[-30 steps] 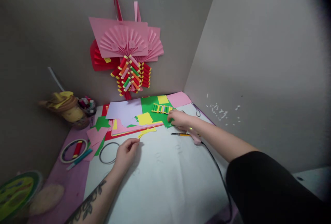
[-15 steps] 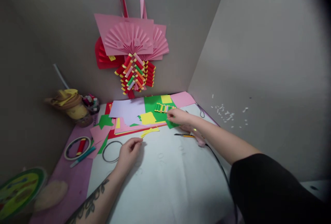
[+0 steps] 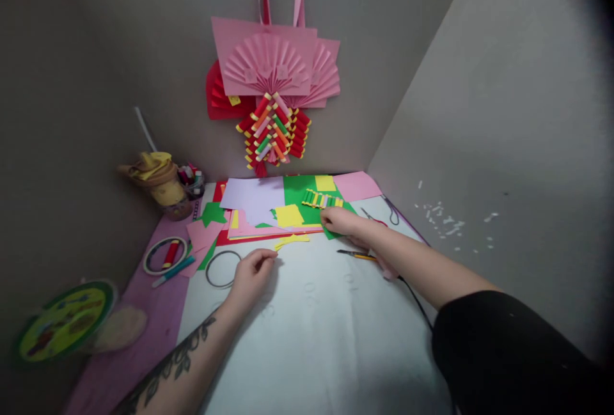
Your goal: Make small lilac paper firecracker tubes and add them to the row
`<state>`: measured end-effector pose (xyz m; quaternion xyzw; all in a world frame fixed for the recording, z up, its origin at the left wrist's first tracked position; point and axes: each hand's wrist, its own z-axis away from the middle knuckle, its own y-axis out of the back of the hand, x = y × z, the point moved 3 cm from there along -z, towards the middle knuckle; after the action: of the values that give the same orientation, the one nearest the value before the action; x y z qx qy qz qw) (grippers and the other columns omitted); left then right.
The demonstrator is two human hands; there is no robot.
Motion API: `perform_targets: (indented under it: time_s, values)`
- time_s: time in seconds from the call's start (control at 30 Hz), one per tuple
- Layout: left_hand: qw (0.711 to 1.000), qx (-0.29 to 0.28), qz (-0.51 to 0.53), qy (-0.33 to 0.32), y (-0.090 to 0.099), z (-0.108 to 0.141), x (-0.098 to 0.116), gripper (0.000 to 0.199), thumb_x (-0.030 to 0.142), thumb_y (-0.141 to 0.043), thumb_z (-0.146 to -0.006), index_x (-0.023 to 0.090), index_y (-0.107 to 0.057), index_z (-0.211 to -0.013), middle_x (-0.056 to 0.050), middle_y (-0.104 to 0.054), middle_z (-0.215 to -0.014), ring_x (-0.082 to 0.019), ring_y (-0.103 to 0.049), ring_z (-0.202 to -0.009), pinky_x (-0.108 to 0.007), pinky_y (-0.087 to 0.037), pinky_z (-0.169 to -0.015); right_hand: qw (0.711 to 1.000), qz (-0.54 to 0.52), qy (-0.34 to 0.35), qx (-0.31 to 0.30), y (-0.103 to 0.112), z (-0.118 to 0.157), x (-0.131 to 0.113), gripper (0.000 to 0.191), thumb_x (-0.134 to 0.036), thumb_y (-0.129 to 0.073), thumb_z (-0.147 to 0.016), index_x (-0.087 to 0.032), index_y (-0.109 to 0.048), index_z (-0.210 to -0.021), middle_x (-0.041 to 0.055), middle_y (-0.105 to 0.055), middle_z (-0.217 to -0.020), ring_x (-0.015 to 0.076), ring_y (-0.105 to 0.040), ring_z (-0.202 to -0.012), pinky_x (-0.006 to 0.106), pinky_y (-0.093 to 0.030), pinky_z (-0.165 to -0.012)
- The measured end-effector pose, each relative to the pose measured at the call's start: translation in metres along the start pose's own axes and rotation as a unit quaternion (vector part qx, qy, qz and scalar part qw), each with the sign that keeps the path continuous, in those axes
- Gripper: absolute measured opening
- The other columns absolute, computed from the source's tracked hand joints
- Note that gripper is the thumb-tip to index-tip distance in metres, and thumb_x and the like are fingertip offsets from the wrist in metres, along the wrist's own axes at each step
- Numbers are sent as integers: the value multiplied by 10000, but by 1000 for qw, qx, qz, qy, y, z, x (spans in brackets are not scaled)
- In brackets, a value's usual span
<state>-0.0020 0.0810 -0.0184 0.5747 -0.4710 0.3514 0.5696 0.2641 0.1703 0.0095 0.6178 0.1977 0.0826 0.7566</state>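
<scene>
My right hand reaches across the table, its fingertips on a green paper sheet just below a row of small green and yellow rolled paper tubes. Whether it pinches anything is hidden. My left hand rests on the white table cover with the fingers curled in and nothing visible in them. It lies near a yellow paper scrap. Lilac, yellow, pink and red sheets are stacked beside the green one.
A wire ring, tape roll and teal pen lie at the left. A yellow craft knife, a pink glue gun with black cord and scissors lie at the right. A pink fan decoration hangs on the back wall.
The view has swung, so everything sits further right in the picture. Both hands keep nearly the same places on the papers and the table cover.
</scene>
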Motion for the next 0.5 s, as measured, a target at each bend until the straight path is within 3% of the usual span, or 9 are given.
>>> perform_targets:
  time_s: [0.1,0.17,0.3,0.33,0.4,0.5]
  values:
    - [1000,-1,2,-1,0,0,-2,210,282,-527,-760,171,-681,-849,-57,-702,-873,-183,-633,-791,-285,-482,-732,1000,-8,1,0,9,2,-2,196,-58,-468,-692,-160,-614,-772,28,-636,-751,131,-526,-663,198,-344,-587]
    - [1000,-3,4,-4,0,-1,-3,211,282,-521,-764,170,-680,-847,-59,-701,-881,-183,-632,-799,-287,-482,-743,999,-26,-7,32,26,13,-1,205,-71,-449,-703,-159,-606,-802,23,-630,-765,128,-523,-671,200,-355,-607]
    - [1000,-7,10,-9,1,-2,-3,207,287,-526,-764,165,-674,-842,-68,-697,-893,-193,-630,-832,-302,-481,-780,973,-117,-53,190,67,67,9,316,-164,-431,-759,-146,-535,-1057,18,-608,-755,131,-534,-651,214,-393,-613]
    - [1000,-8,10,-8,0,-2,-3,208,289,-528,-762,165,-674,-844,-69,-697,-893,-196,-629,-831,-307,-483,-781,969,-120,-68,205,73,86,13,352,-184,-423,-772,-149,-509,-1112,17,-608,-747,133,-538,-634,221,-401,-611]
    - [1000,-12,9,-5,-1,-3,-3,215,290,-526,-763,164,-673,-856,-71,-696,-887,-199,-628,-818,-313,-487,-772,968,-80,-109,211,74,126,21,283,-213,-409,-783,-172,-564,-1016,38,-627,-761,149,-561,-656,242,-412,-632]
    - [1000,-13,7,-9,-2,-2,-2,215,281,-515,-768,163,-669,-861,-70,-692,-873,-197,-627,-811,-313,-492,-763,974,-8,-145,173,53,182,36,218,-238,-392,-781,-211,-607,-765,73,-661,-821,187,-605,-740,279,-431,-680]
